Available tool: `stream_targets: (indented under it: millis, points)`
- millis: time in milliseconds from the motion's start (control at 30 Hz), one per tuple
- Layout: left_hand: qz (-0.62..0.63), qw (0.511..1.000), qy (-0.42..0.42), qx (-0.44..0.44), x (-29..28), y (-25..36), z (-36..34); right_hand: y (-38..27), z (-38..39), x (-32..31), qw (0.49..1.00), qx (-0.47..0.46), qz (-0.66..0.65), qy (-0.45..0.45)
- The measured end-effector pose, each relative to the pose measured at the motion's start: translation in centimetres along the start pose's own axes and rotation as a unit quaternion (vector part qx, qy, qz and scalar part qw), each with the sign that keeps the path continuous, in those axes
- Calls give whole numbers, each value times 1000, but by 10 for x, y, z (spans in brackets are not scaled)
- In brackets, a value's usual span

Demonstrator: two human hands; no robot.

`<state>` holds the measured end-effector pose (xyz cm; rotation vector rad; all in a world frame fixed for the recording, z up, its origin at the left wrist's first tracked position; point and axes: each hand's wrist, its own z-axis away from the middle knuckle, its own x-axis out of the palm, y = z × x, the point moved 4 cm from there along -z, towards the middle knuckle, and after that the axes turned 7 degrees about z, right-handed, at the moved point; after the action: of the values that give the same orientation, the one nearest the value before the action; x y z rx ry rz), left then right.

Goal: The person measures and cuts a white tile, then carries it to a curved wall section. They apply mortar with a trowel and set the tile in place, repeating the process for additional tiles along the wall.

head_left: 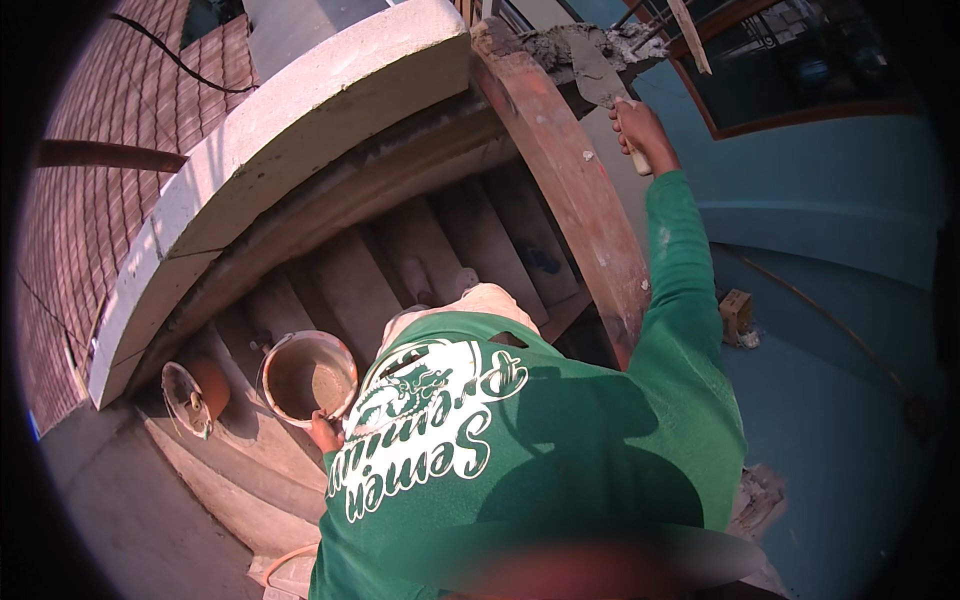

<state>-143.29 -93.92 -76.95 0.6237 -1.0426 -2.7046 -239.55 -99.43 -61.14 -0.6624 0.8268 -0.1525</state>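
Note:
My right hand [645,133] is closed around the handle of a pointed trowel [597,78], arm stretched out to the upper right. The trowel's blade lies at the grey, rough mortar [560,48] on top of the wall end. Down at the left, my left hand [324,432] grips the rim of a bucket [284,362], which is tilted toward me. Grey-brown material coats the inside of this bucket. My left arm is mostly hidden by my green shirt.
Concrete steps [350,275] curve below me, between a pale curved parapet [300,110] and a reddish-brown beam [570,170]. A second bucket [212,378] stands on a step at left. Thin rods [655,22] stick out near the mortar. A small box [736,314] lies right of my arm.

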Motion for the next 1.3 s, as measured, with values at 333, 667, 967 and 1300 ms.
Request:
stream_targets:
  millis: [333,667,967,1300]
  points:
    - [28,998,-42,49,8,3,-24,-35,-5,-11,982,-52,171,-62]
    - [-134,955,-126,233,25,28,-33,-83,-30,26,925,-168,339,37]
    - [-116,952,-115,259,15,24,-16,-36,-53,-44,962,-22,264,60]
    - [-174,960,-114,189,18,26,-18,-12,-47,-71,985,39,137,101]
